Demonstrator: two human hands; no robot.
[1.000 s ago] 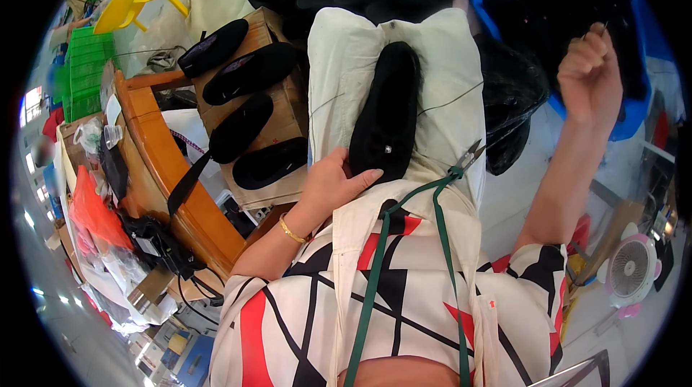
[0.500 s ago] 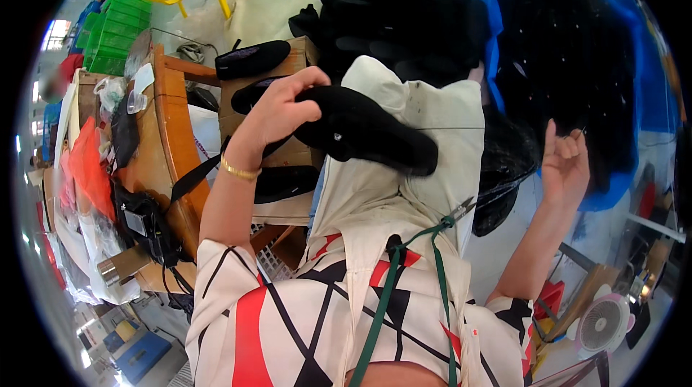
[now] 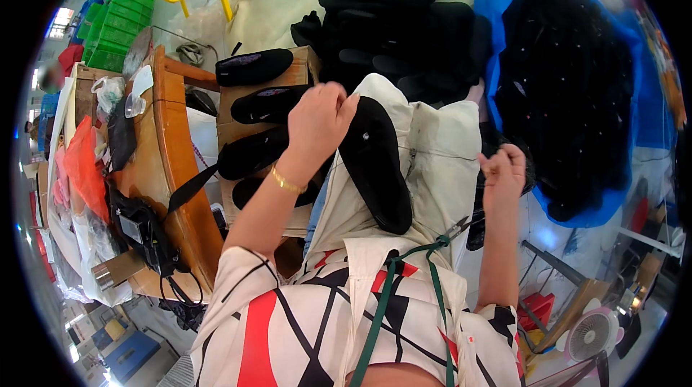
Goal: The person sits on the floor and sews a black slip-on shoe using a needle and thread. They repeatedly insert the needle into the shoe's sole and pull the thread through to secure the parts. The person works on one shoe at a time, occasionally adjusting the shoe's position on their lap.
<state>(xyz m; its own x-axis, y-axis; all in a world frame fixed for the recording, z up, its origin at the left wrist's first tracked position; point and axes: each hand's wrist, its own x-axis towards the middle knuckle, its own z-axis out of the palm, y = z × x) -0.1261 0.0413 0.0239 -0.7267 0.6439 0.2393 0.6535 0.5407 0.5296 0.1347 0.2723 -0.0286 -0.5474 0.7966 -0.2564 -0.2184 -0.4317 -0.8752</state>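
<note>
A black cloth shoe (image 3: 378, 170) with a small pale spot lies lengthwise over the cream apron (image 3: 440, 178) on my lap. My left hand (image 3: 317, 120) is closed on the shoe's far end. To the right of the shoe, my right hand (image 3: 502, 167) is raised with its fingers pinched together. Whatever sits in that pinch is too small to make out. A thin dark line runs across the apron between the shoe and this hand. Small thread snips (image 3: 458, 228) hang on a green cord (image 3: 389, 300) just below.
Several black shoes (image 3: 256, 66) lie on a cardboard box (image 3: 281, 102) at the left, beside a wooden chair (image 3: 169, 142). A heap of black shoes (image 3: 396, 26) lies ahead. At the right stands a blue bag (image 3: 494, 62) full of black items (image 3: 569, 84). A pink-white fan (image 3: 592, 333) stands lower right.
The shoe has turned from lying crosswise to pointing toward me, my left hand still on its end. My right hand has come in from the far right, closer to the shoe.
</note>
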